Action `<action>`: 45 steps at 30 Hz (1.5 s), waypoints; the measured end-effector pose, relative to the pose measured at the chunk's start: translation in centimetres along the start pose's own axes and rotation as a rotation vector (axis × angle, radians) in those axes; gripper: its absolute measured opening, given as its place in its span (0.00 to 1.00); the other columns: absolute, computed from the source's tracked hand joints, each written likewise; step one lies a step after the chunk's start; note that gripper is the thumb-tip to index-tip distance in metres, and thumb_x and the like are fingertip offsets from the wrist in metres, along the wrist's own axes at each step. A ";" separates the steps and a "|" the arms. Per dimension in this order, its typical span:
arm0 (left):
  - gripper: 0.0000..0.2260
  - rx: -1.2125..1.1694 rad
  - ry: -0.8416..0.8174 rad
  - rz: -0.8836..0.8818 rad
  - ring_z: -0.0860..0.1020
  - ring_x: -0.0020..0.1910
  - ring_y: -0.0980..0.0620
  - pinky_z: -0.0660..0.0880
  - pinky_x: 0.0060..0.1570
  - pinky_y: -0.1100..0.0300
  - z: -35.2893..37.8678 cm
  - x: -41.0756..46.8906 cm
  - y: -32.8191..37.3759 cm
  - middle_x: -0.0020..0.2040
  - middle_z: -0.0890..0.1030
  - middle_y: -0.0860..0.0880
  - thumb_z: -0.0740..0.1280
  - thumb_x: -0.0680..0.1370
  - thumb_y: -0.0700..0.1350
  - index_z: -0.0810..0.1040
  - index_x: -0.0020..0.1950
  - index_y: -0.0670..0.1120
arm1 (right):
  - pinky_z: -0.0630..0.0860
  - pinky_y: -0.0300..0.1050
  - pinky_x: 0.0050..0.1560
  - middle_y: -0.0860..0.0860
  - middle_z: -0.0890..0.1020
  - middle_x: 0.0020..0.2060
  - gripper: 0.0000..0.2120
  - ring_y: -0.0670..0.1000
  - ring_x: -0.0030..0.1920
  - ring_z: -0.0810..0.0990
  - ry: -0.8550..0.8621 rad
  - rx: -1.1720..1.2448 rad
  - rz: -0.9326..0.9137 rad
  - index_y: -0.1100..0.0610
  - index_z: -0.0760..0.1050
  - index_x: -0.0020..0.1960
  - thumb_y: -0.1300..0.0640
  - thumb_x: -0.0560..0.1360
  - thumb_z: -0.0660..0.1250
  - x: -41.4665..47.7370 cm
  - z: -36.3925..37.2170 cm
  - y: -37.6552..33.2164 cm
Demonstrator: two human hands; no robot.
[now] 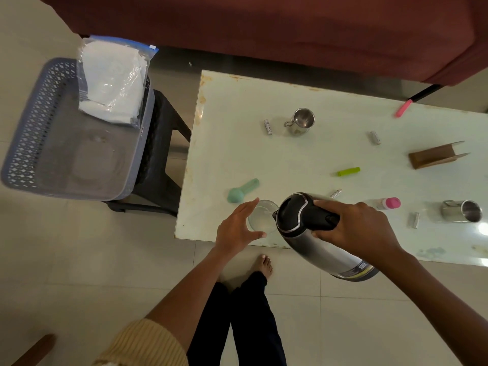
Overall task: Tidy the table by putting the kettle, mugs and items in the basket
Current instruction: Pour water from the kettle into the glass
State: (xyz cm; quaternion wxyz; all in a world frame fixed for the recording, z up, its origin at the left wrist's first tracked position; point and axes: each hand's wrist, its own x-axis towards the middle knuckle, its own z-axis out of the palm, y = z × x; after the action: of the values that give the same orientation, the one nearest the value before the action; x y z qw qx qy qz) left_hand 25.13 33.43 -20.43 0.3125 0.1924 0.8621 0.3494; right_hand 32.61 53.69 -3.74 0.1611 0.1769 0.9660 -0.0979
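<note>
I am gripping the kettle (314, 233) by its black handle with my right hand (361, 228), fingers wrapped around it, and I am holding it tilted over the near edge of the table (264, 159), its spout toward a clear glass bowl (260, 217). My left hand (237, 228) is spread open around the near side of that bowl, cupping it loosely; whether my fingers are actually touching the glass I cannot tell. I am judging the tidying as barely begun: the basket (34, 143) is sitting on a dark stool (163, 154) just left of the table, and the only thing in it is a plastic bag of white material (111, 80) leaning against its far rim. Everything else is waiting on the table: a steel mug (301, 121) toward the far side, a second steel mug (462, 211) lying on its side at the right, several batteries (268, 127), a mint-green scoop (243, 190), a lime-green marker (348, 171), a pink marker (402, 108), a pink-capped bottle (388, 203) and a wooden holder (435, 155). The way to the basket is looking open, though the bag is taking up one corner, and the bowl and scoop are lying between the kettle and that side.
</note>
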 end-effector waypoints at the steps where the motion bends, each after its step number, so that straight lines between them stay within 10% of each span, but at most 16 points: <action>1: 0.40 0.000 0.000 -0.003 0.72 0.63 0.59 0.68 0.51 0.63 0.0 0.0 0.0 0.69 0.68 0.61 0.74 0.64 0.59 0.58 0.72 0.63 | 0.65 0.41 0.36 0.52 0.84 0.40 0.26 0.56 0.41 0.81 0.002 0.003 -0.001 0.41 0.75 0.60 0.43 0.62 0.73 0.0 0.0 0.0; 45: 0.40 -0.023 0.012 -0.018 0.73 0.63 0.58 0.69 0.52 0.62 -0.2 -0.3 0.2 0.69 0.69 0.60 0.76 0.64 0.57 0.60 0.72 0.61 | 0.62 0.39 0.34 0.51 0.84 0.39 0.25 0.55 0.39 0.81 -0.001 -0.008 -0.055 0.42 0.75 0.60 0.42 0.63 0.73 0.4 -0.1 0.2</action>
State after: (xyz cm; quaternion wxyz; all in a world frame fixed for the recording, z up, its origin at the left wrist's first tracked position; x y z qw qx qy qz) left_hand 25.23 33.35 -20.06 0.3129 0.1789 0.8614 0.3578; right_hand 32.29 54.01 -3.83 0.1595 0.1494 0.9708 -0.0986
